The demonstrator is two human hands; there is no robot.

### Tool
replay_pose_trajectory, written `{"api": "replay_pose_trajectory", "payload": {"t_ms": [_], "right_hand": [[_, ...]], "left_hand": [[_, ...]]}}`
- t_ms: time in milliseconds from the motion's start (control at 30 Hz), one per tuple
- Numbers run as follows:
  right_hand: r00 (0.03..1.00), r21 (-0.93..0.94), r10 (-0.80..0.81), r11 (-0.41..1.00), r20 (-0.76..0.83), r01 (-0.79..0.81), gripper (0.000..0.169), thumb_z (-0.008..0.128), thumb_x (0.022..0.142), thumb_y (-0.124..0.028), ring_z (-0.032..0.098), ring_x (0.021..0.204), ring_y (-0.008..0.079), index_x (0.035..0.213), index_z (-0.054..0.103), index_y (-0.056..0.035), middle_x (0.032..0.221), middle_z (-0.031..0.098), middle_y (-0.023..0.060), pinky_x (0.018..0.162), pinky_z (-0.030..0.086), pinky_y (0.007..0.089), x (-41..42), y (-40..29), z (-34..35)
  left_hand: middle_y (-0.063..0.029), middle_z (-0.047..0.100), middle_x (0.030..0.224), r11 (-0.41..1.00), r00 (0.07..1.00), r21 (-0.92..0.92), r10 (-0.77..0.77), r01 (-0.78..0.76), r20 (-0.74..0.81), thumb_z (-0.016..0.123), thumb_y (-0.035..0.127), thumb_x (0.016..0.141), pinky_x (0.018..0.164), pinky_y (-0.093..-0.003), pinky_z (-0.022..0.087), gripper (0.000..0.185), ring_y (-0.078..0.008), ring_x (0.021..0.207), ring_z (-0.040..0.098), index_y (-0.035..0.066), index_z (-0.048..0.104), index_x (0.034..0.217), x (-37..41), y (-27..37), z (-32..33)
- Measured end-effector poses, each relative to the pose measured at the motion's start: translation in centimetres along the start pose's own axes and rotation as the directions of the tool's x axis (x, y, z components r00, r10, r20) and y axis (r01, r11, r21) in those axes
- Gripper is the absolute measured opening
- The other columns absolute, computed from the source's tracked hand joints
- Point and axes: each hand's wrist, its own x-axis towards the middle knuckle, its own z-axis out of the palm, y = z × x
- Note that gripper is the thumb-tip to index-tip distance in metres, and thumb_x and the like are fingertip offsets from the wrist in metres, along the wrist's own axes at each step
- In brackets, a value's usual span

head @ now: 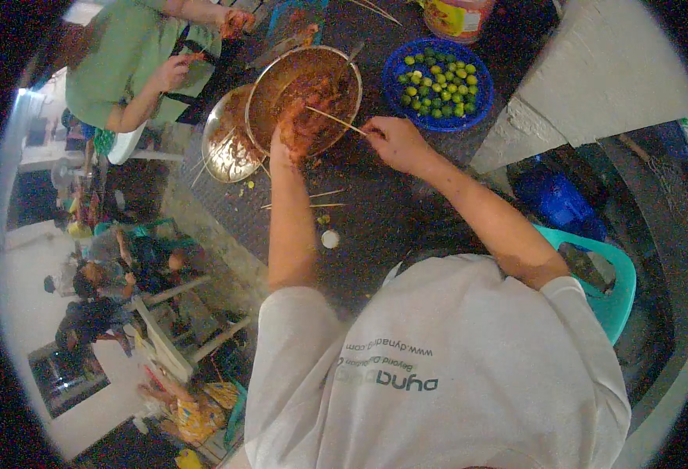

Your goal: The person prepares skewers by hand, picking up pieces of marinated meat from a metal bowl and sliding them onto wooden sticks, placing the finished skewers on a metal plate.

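My left hand (292,133) is down in a round metal bowl (356,88) of red-coated, sauced meat (320,97); its fingers are smeared with sauce and partly hidden, so what they hold cannot be told. Between the fingertips of my right hand (388,140), just outside the bowl's right rim, is a thin wooden skewer (341,122) whose far end points into the bowl over the meat. A utensil handle leans on the bowl's upper right rim. Under the bowl's left side lies a shiny metal lid or tray (232,164) smeared with sauce.
A blue plastic basket (386,88) of small green citrus fruits stands right of the bowl. Loose skewers (320,205) and a small white round thing (330,238) lie nearer me on the dark table. Across at upper left, a person in green (109,64) works with both hands. A plastic tub (455,20) stands behind.
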Motion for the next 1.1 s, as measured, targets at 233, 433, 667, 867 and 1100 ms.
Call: {"api": "replay_pose_trajectory", "payload": {"t_ms": [233,433,667,867,1100], "right_hand": [[0.998,-0.048,-0.052,0.998,-0.021,0.051,0.018,0.049,0.077,-0.017,0.057,0.070,0.0359,0.080,0.058,-0.0024,0.074,0.058,0.0191,0.063,0.045,0.0436,-0.1,0.4,0.1],[0.999,-0.023,-0.039,0.999,-0.017,0.038,0.017,0.049,0.076,-0.016,0.057,0.071,0.0351,0.083,0.058,-0.0036,0.075,0.059,0.0185,0.065,0.046,0.0428,-0.3,-0.8,-0.3],[1.000,0.000,0.009,1.000,-0.008,-0.009,0.018,0.050,0.077,-0.014,0.059,0.071,0.0296,0.087,0.058,-0.0014,0.076,0.059,0.0177,0.062,0.045,0.0363,-0.5,-1.7,-0.1],[0.999,0.038,-0.008,0.999,-0.036,0.009,0.017,0.050,0.077,-0.013,0.059,0.069,0.0304,0.086,0.057,-0.0007,0.075,0.059,0.0179,0.060,0.045,0.0362,-0.6,-1.6,0.2],[0.998,-0.006,-0.028,1.000,-0.052,0.028,0.016,0.051,0.078,-0.014,0.058,0.068,0.0308,0.085,0.058,-0.0012,0.073,0.059,0.0177,0.059,0.045,0.0365,-0.7,-1.4,-0.1]], "left_hand": [[-0.0108,0.055,0.101,0.995,1.000,-0.101,-0.026,0.025,-0.007,0.059,0.009,0.075,0.084,-0.0430,0.045,0.036,-0.0267,0.092,0.055,0.003,0.044,0.108,-0.8,-0.5,1.6],[-0.0118,0.055,0.102,0.980,0.993,-0.196,0.061,-0.039,0.104,0.058,0.009,0.077,0.087,-0.0403,0.044,0.031,-0.0256,0.097,0.052,0.000,0.046,0.104,1.5,-0.4,-2.4],[-0.0157,0.045,0.115,0.906,0.960,-0.327,0.281,-0.267,-0.007,0.055,0.008,0.080,0.093,-0.0385,0.041,0.035,-0.0274,0.109,0.044,-0.004,0.042,0.110,3.1,-1.1,-2.1],[-0.0170,0.041,0.117,0.891,0.949,-0.346,0.316,-0.296,0.002,0.053,0.006,0.080,0.091,-0.0387,0.042,0.040,-0.0292,0.108,0.044,-0.006,0.034,0.113,3.2,-1.8,-1.6],[-0.0159,0.044,0.106,0.854,0.918,-0.361,0.396,-0.374,-0.014,0.053,0.004,0.078,0.090,-0.0405,0.043,0.039,-0.0310,0.107,0.044,-0.005,0.033,0.111,3.0,-2.5,-0.4]]}}
